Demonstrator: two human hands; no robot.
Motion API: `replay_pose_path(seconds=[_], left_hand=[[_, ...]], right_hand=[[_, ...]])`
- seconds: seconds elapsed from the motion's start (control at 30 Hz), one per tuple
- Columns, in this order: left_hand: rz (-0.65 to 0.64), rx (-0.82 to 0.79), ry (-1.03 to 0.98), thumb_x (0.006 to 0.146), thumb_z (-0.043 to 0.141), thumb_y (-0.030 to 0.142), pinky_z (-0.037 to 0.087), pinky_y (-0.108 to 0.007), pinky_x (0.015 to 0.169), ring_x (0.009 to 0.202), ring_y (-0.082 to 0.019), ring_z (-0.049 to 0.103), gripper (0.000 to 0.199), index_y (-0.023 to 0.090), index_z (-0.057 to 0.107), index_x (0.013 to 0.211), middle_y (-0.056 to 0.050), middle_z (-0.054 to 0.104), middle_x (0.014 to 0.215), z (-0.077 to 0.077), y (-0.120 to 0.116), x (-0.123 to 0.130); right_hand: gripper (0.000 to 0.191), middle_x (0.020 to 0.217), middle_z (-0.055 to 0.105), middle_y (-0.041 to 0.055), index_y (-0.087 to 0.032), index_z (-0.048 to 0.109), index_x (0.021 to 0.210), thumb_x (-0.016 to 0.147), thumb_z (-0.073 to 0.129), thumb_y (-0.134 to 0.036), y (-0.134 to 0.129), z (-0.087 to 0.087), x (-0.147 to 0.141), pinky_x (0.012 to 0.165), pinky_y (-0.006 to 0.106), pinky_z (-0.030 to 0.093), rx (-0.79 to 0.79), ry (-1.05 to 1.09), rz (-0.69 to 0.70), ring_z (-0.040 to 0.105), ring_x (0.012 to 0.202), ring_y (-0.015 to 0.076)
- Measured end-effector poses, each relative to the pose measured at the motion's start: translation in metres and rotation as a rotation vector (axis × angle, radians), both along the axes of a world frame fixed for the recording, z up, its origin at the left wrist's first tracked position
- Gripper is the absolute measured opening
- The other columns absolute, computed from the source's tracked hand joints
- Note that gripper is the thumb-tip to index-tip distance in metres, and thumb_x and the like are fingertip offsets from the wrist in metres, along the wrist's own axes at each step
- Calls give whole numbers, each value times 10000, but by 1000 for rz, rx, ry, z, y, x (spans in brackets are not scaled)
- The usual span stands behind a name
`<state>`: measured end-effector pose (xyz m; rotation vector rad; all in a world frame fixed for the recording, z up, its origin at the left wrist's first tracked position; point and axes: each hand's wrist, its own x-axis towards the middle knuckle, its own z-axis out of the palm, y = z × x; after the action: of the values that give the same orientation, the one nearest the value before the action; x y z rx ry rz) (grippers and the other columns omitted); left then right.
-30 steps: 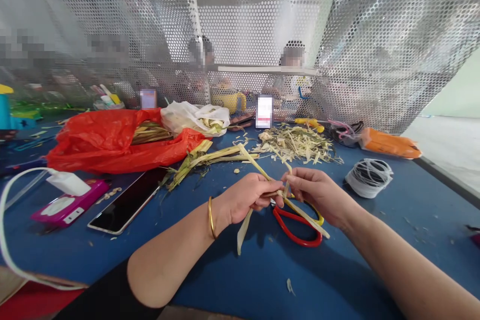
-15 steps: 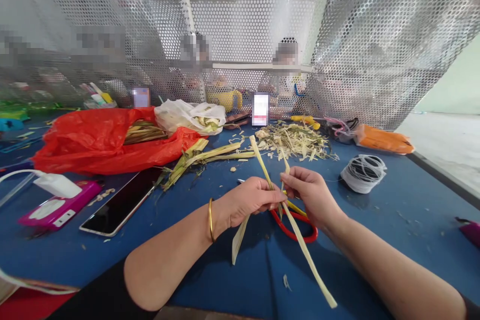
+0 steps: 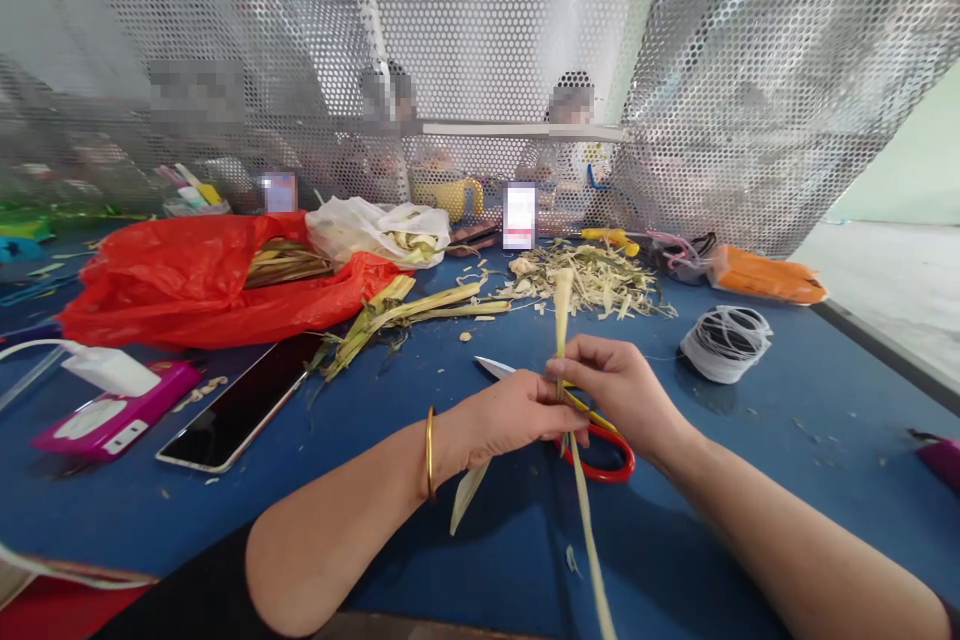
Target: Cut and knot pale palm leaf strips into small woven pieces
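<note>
Pale dried plant strips (image 3: 587, 520) are pinched between my two hands near the middle of the view. My left hand (image 3: 510, 412), with a gold bangle at the wrist, is closed on them at their crossing; one strip end hangs below it. Fingertips of my right hand (image 3: 611, 382) pinch the upright part just above. Beneath the hands, scissors (image 3: 616, 465) with red and yellow handles lie on the blue table, their blade tip pointing left. How the strips join is hidden by my fingers.
Behind are a red plastic bag (image 3: 172, 270), a white bag (image 3: 367, 225), loose stalks (image 3: 420, 305) and a scrap pile (image 3: 600, 280). A phone (image 3: 240, 405) and a magenta power strip (image 3: 124, 415) lie left. A line spool (image 3: 726, 344) stands right, before a perforated metal screen (image 3: 510, 40).
The upper strip has swung from leaning left to nearly upright, and the long lower end has moved left. My right hand has closed in beside my left, uncovering more scissor blade.
</note>
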<state>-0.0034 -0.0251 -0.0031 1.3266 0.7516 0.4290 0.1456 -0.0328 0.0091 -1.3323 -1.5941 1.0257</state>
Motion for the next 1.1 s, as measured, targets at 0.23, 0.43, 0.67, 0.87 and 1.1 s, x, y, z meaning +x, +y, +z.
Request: replay_pose_path(seconds=[0.23,0.43,0.67,0.87,1.1], left_hand=[[-75,158,102,780,592,310,233,-241,510,506,-79,342,237,126,728,723,48,432,504,12,-1,-4],[-75,110,54,765,621,345,231,-240,511,511,-80,346,259,115,713,691,46,424,493,15,-2,-5],[-66,-26,-35,842,518,434,168,-249,481,505,-78,298,377,117,706,761,34,416,537,15,1,-8],[-94,-16,14,818,561,439,166,-247,468,463,-68,273,351,121,693,750,46,419,514,6,-3,-4],[100,-107,-53,768,612,483,135,-241,452,437,-52,205,353,133,637,729,78,348,496,7,9,-8]], right_hand=[[357,529,441,-47,-178,513,568,694,679,-468,1,-9,-2,481,225,314,51,94,-187,384,523,99],[299,576,526,-22,-173,582,623,726,656,-444,2,-10,-1,520,238,345,56,109,-202,439,558,116],[304,622,568,-7,-165,601,623,714,666,-449,5,-2,5,606,253,376,62,168,-162,474,622,129],[293,629,576,-5,-170,596,636,725,656,-442,5,-12,0,598,254,380,71,133,-208,487,625,133],[452,730,634,28,-165,633,726,854,461,-563,11,8,16,725,273,435,16,-22,141,564,734,157]])
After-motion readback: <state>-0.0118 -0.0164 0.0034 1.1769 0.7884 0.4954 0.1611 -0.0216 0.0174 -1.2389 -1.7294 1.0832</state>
